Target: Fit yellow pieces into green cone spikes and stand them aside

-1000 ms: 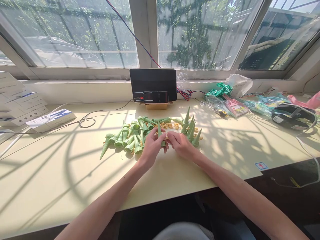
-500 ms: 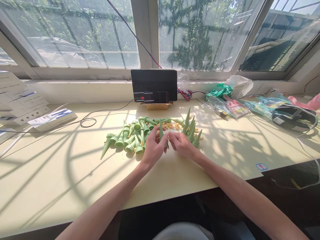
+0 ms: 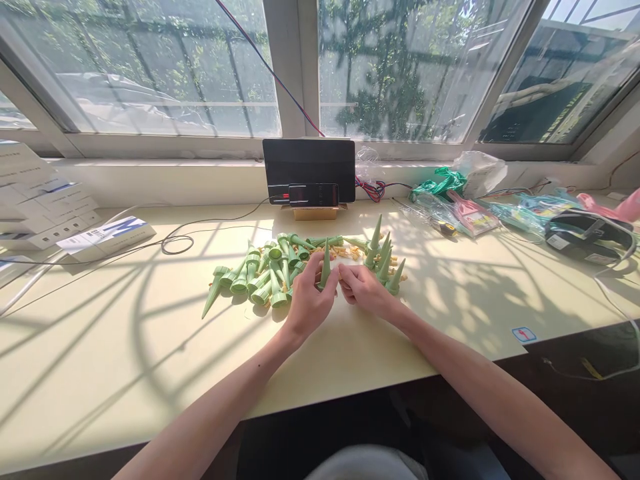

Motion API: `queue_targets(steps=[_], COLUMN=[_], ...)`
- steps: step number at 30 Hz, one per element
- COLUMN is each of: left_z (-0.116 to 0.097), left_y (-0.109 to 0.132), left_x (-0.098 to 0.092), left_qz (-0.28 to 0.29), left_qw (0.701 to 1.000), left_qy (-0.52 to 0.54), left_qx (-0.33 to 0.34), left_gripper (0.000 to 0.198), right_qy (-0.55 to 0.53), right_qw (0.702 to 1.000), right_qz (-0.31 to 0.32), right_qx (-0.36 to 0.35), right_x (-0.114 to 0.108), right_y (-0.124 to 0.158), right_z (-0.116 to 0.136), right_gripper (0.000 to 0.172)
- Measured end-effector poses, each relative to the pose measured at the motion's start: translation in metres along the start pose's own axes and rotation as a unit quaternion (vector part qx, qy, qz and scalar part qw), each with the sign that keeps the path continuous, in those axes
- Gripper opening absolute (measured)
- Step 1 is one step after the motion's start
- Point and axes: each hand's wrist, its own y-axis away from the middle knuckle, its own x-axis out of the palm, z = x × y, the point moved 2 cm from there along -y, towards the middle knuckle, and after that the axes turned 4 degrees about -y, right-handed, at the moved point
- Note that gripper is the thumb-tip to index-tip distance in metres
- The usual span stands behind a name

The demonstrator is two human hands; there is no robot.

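My left hand (image 3: pixel 311 297) is closed around a green cone-shaped plastic spike (image 3: pixel 326 264), its point upward and its lower end hidden by the fingers. Close beside it, my right hand (image 3: pixel 367 288) is pinched, fingertips almost touching the left thumb. Whatever it grips is too small and covered to name. Left of the hands lies a heap of similar green spikes (image 3: pixel 277 290), some showing round open caps. Several more spikes (image 3: pixel 384 259) stand point-up just beyond my right hand. Small tan pieces (image 3: pixel 350 252) are scattered behind the hands.
A dark tablet (image 3: pixel 307 163) with a phone (image 3: pixel 314 195) before it stands by the window. White boxes (image 3: pixel 45 200) are stacked at the left, with a thin cable (image 3: pixel 177 245) nearby. Plastic bags (image 3: pixel 473 212) and a black strapped device (image 3: pixel 583 237) lie at the right.
The spike in my left hand has tipped a little to the right and stands more upright. My left thumb has shifted slightly; my right hand stays almost in place.
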Motion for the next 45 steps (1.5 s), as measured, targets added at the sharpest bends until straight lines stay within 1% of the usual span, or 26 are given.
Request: queue_targets(steps=[3, 8, 13, 15, 25, 33, 40, 45], left_z=[-0.002, -0.005, -0.006, -0.006, -0.008, -0.008, -0.004, -0.006], left_y=[0.001, 0.002, 0.002, 0.002, 0.003, 0.002, 0.002, 0.002], left_x=[-0.001, -0.001, -0.002, -0.002, -0.002, -0.002, -0.001, -0.002], left_qz=[-0.006, 0.001, -0.011, -0.018, -0.008, -0.013, -0.021, -0.018], left_qw=[1.0, 0.999, 1.0, 1.0, 0.994, 0.981, 0.967, 0.965], left_qy=[-0.008, -0.039, -0.015, -0.015, -0.093, -0.162, -0.19, -0.196], left_qx=[0.003, 0.01, -0.006, -0.002, 0.058, 0.108, 0.166, 0.175], left_gripper=[0.02, 0.017, 0.023, 0.024, 0.017, 0.015, 0.013, 0.012], right_qy=[-0.015, -0.047, -0.058, -0.063, -0.081, -0.09, -0.095, -0.1], right_qw=[1.0, 0.998, 0.997, 0.997, 0.995, 0.994, 0.993, 0.992], right_qz=[0.006, 0.017, 0.018, 0.015, 0.017, 0.015, 0.014, 0.016], right_qx=[0.008, 0.032, 0.041, 0.046, 0.05, 0.057, 0.068, 0.078], right_x=[0.0, 0.001, 0.002, 0.002, 0.003, 0.004, 0.004, 0.004], right_y=[0.0, 0.002, 0.002, 0.002, 0.002, 0.003, 0.003, 0.002], right_z=[0.001, 0.005, 0.006, 0.007, 0.009, 0.012, 0.01, 0.011], right_gripper=[0.056, 0.055, 0.055, 0.056, 0.056, 0.058, 0.057, 0.057])
